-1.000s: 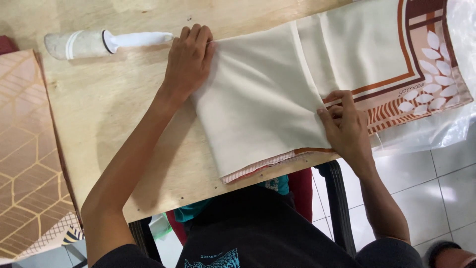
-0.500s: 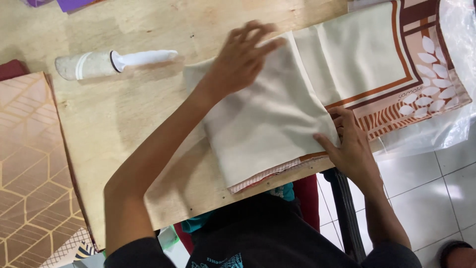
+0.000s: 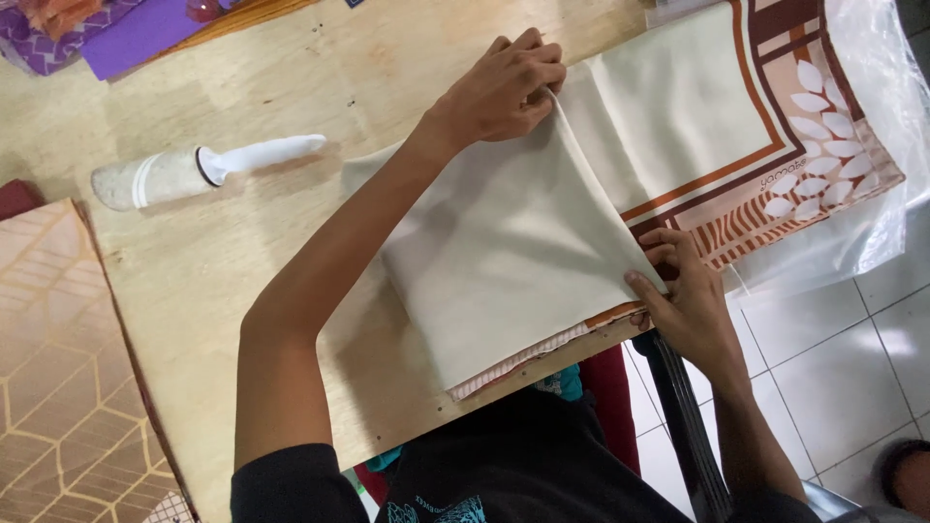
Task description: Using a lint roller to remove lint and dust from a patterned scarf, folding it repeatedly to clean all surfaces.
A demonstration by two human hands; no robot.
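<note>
The left hand (image 3: 509,87) pinches the cream cloth (image 3: 513,252) at its far fold. The right hand (image 3: 678,286) grips its corner at the desk's (image 3: 242,252) near edge. A lint roller (image 3: 194,172) lies apart.

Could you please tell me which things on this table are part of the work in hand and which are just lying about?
In hand:
- cream scarf with a brown leaf-pattern border, partly folded
- left hand, pinching its far fold
- right hand, pinching its near corner

Lying about:
- lint roller
- clear plastic bag
- purple cloth
- patterned board
</note>
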